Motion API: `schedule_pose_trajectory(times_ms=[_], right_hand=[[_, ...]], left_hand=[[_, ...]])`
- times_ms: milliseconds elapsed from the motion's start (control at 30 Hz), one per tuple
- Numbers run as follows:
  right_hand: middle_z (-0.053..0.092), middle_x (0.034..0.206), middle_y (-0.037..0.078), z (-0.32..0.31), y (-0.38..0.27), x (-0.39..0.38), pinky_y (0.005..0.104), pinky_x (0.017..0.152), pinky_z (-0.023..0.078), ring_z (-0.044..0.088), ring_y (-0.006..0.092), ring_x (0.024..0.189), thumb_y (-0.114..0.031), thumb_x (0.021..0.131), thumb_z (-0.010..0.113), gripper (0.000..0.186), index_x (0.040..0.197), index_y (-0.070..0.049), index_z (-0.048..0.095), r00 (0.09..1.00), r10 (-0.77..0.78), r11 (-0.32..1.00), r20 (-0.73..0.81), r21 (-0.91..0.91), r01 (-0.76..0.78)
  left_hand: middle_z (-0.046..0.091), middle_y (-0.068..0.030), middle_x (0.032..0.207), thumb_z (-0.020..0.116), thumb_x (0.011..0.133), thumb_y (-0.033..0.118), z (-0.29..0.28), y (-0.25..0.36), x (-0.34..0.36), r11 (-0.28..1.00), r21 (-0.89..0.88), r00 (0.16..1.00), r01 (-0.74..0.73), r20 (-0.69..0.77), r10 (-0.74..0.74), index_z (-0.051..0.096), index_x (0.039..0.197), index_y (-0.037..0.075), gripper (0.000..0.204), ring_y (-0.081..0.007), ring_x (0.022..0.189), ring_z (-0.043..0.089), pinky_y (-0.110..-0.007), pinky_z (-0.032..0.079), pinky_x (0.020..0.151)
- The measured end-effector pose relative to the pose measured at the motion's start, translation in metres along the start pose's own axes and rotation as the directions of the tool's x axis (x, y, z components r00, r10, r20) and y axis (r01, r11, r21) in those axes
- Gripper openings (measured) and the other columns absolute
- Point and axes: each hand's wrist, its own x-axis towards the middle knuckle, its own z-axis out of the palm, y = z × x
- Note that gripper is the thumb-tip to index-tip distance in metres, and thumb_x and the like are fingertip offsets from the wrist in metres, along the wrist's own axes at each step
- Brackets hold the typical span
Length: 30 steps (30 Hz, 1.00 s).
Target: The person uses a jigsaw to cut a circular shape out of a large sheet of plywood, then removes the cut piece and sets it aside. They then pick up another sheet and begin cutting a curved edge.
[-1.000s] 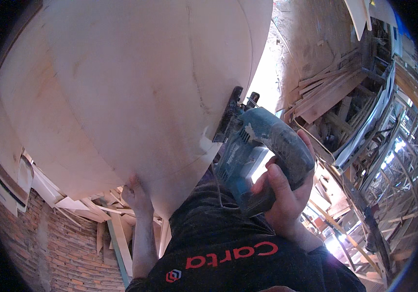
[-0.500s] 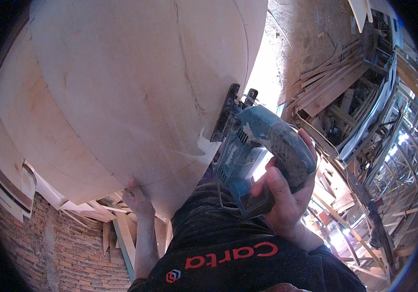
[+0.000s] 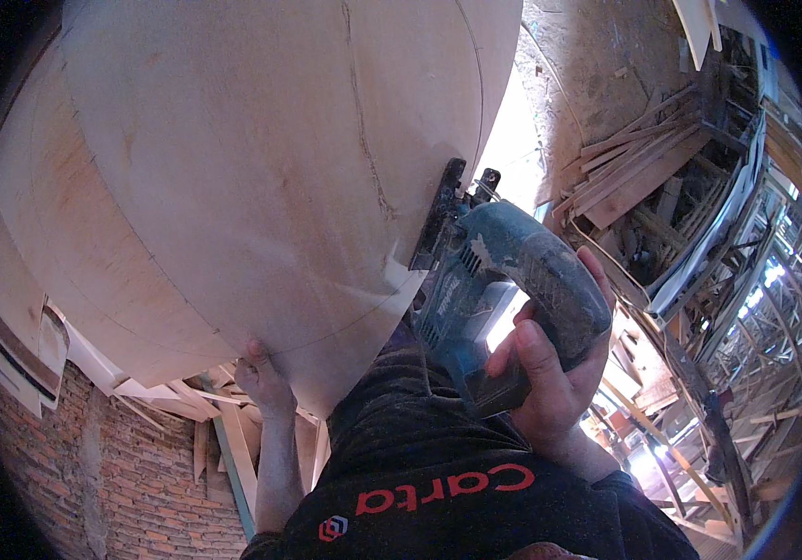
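A wide, pale plywood sheet (image 3: 233, 187) with curved pencil lines fills the left and upper part of the view. My right hand (image 3: 558, 387) wraps round the handle of a dusty teal jigsaw (image 3: 518, 238). Its black base plate (image 3: 440, 215) lies against the sheet's right edge, close to a pencil line that curves in toward that edge. The blade cannot be made out. At the sheet's near edge, my left hand (image 3: 267, 385) grips the plywood with the thumb on top; the other fingers are mostly hidden beneath.
Plywood offcuts (image 3: 644, 159) are heaped on the right, beside thin wooden strips and frames (image 3: 756, 308). A brick wall (image 3: 154, 490) shows at lower left, with wood pieces (image 3: 238, 443) leaning near it. Bright light falls on the ground beyond the sheet's right edge.
The view has shifted slightly, so the sheet and jigsaw sit a little farther right. Both hands keep the same hold, and the jigsaw stays at nearly the same place on the edge.
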Motion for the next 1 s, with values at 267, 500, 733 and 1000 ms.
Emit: schedule_pose_trajectory(times_ms=[267, 500, 733, 1000], right_hand=[[0.057, 0.096, 0.016, -0.005, 0.002, 0.003, 0.0257, 0.051, 0.052, 0.06, 0.0171, 0.059, -0.004, 0.084, 0.064, 0.077, 0.149, -0.005, 0.022, 0.998, -0.027, 0.999, 0.049, -0.02, 0.028], [0.059, 0.096, 0.016, -0.004, -0.002, 0.004, 0.028, 0.051, 0.049, 0.057, 0.0178, 0.058, -0.003, 0.083, 0.063, 0.078, 0.149, -0.006, 0.021, 0.999, -0.01, 0.999, 0.045, -0.042, 0.012], [0.059, 0.096, 0.017, -0.005, -0.003, 0.006, 0.0276, 0.051, 0.049, 0.058, 0.018, 0.058, -0.003, 0.083, 0.063, 0.078, 0.149, -0.006, 0.021, 0.999, -0.004, 0.999, 0.042, -0.031, 0.005], [0.059, 0.096, 0.017, -0.004, -0.005, 0.008, 0.028, 0.051, 0.05, 0.058, 0.0179, 0.059, 0.0, 0.083, 0.064, 0.077, 0.148, -0.005, 0.022, 0.999, -0.007, 1.0, 0.044, -0.006, 0.007]], left_hand=[[0.037, 0.0056, 0.058, 0.051, 0.097, 0.055, 0.008, 0.007, 0.001, 0.999, 0.029, 0.999, -0.028, -0.046, 0.029, 0.042, 0.064, 0.01, 0.057, -0.0074, 0.056, 0.035, -0.027, 0.026, 0.051], [0.061, -0.0071, 0.078, 0.056, 0.098, 0.045, -0.005, -0.006, 0.001, 0.997, -0.031, 0.997, 0.076, 0.023, -0.076, 0.06, 0.093, -0.006, 0.051, -0.0141, 0.067, 0.054, -0.03, 0.044, 0.059], [0.063, -0.0074, 0.08, 0.055, 0.098, 0.046, -0.009, -0.011, 0.002, 0.999, -0.012, 0.997, 0.046, 0.061, -0.045, 0.061, 0.098, -0.006, 0.052, -0.0132, 0.068, 0.055, -0.029, 0.044, 0.06], [0.057, -0.0025, 0.071, 0.055, 0.098, 0.048, -0.007, 0.003, 0.002, 0.998, 0.017, 0.996, 0.06, 0.064, -0.061, 0.062, 0.089, -0.004, 0.053, -0.0105, 0.062, 0.048, -0.028, 0.037, 0.054]])
